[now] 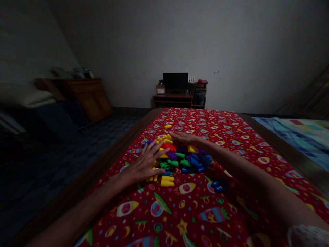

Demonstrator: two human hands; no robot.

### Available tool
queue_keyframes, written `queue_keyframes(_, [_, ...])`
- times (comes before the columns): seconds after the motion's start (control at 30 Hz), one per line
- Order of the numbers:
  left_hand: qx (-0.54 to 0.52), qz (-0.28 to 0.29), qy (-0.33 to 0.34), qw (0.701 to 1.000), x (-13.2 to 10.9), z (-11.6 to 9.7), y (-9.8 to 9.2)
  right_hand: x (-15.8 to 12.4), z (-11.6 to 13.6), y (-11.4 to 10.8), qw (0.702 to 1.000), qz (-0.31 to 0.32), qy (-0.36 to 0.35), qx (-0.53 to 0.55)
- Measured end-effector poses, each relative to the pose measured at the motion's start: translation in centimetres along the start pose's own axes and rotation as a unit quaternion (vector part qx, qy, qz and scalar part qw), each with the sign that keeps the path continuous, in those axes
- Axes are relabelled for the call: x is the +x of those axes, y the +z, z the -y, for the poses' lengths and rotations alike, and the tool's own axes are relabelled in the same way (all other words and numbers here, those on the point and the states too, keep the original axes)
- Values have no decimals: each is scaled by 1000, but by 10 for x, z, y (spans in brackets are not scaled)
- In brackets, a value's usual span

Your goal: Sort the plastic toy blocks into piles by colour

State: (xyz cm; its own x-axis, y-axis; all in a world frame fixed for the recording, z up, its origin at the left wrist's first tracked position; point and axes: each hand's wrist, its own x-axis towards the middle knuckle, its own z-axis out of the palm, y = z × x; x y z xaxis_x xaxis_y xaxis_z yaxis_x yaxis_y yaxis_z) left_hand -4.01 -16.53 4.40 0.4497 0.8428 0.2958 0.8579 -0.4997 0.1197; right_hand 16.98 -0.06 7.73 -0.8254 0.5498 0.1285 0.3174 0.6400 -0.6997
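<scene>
A heap of small plastic building blocks [180, 159] in yellow, red, green, blue and purple lies on a red patterned cloth [180, 212] covering a table. My left hand [145, 163] rests flat on the heap's left side, fingers spread. At the heap's far edge lies my right hand [186, 138], fingers stretched flat and pointing left, the forearm curving around the right side. A loose blue block [218, 187] sits apart to the right, and a yellow block [167, 181] lies at the near edge.
The table's wooden rim [113, 151] runs along the left. A low desk with a dark monitor [176, 82] stands against the far wall. On the left is a wooden cabinet [87, 97]. A patterned mat [303, 137] lies at the right.
</scene>
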Motion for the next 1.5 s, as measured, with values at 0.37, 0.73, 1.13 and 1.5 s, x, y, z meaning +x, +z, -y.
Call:
queue_keyframes(0.37, [-45, -86, -125, 987, -21, 17, -7, -138, 7, -36, 996, -66, 53, -31])
queue_keyframes(0.73, [-111, -31, -96, 989, 4, -10, 25, -152, -16, 32, 987, -65, 12, -150])
queue_keyframes(1.13, [-162, -189, -120, 961, 36, 1, 7, -75, 28, 39, 978, -147, -100, -112])
queue_keyframes(1.5, [-294, -139, -186, 927, 36, 59, 8, -222, 25, 23, 987, 10, 27, -156])
